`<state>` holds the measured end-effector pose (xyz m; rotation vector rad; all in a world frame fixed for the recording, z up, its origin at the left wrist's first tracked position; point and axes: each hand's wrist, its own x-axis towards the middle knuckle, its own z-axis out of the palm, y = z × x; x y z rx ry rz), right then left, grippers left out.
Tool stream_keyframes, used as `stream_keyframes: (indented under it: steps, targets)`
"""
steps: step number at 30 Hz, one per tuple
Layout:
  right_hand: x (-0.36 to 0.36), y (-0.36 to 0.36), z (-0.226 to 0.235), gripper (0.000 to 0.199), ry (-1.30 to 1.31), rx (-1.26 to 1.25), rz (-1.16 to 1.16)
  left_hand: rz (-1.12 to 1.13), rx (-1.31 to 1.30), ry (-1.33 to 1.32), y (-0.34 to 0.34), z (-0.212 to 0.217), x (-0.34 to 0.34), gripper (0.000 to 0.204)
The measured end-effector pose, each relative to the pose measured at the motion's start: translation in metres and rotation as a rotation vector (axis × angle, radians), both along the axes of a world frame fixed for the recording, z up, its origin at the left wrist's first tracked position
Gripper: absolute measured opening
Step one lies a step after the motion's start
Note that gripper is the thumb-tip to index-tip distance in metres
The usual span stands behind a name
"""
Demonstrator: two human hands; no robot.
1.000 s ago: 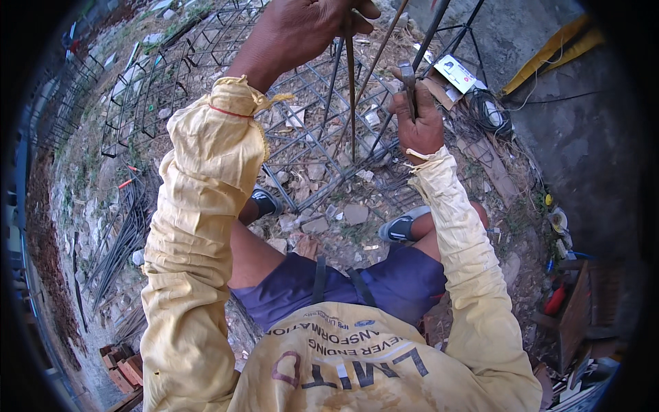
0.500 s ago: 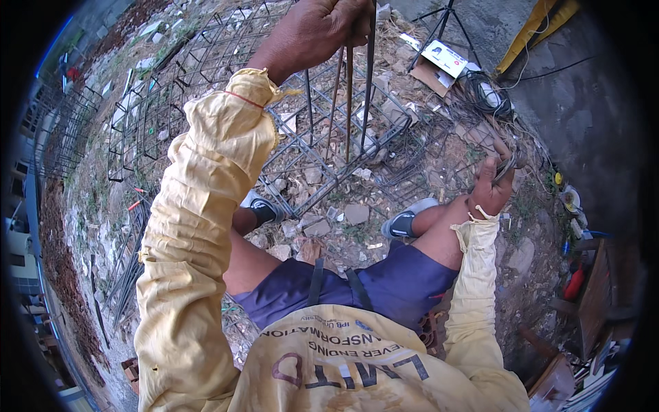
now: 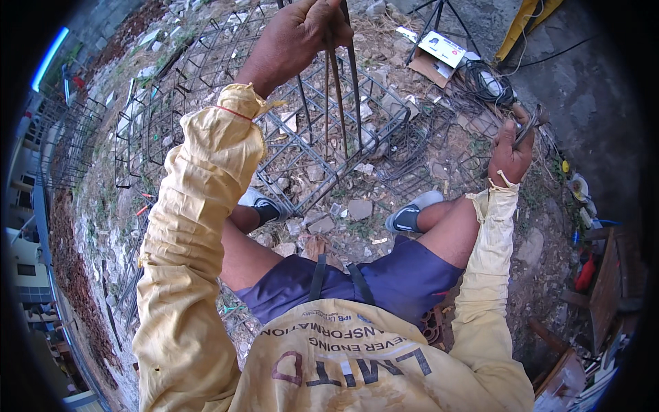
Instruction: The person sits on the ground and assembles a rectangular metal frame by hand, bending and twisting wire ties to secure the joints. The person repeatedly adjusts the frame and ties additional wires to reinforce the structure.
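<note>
My left hand (image 3: 296, 36) is raised at the top of the view and grips the upper ends of several thin steel rods (image 3: 340, 96) that run down into a rebar cage (image 3: 322, 147) lying on the ground in front of my feet. My right hand (image 3: 511, 147) is out to the right, away from the cage, closed around a small dark metal tool (image 3: 527, 127) with a hooked tip. Both arms wear yellow sleeves. I am seated, with my knees apart and my shoes (image 3: 412, 214) on the rubble.
More rebar cages (image 3: 165, 117) lie to the left and behind. Stones and rubble (image 3: 357, 206) cover the ground. A cardboard box (image 3: 436, 55) and coiled wire (image 3: 480, 82) lie at the upper right, with tools and clutter (image 3: 590, 268) at the right edge.
My right hand has left the rods and swung out to the right and down, carrying the tool. My left hand keeps hold of the rod tops.
</note>
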<state>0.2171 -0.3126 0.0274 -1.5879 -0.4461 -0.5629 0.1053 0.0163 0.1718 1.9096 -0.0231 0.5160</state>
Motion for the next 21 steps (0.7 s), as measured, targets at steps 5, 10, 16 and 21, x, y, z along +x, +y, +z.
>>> stream_keyframes:
  steps: [5, 10, 16, 21]
  targets:
    - [0.016, -0.011, 0.018, 0.028, -0.148, -0.17, -0.115, -0.046, 0.212, -0.017, 0.016, -0.027, 0.009, 0.04]
    - [0.019, -0.023, 0.009, 0.029, -0.173, -0.271, -0.174, 0.042, 0.025, -0.169, 0.005, -0.061, 0.024, 0.047]
    - [0.002, -0.016, -0.027, 0.029, -0.079, -0.269, -0.083, 0.643, 0.933, -0.987, 0.048, -0.099, 0.081, 0.031]
    - [0.004, -0.024, -0.059, 0.033, -0.096, -0.335, -0.111, 0.431, 0.452, -0.43, 0.014, -0.074, 0.053, 0.027]
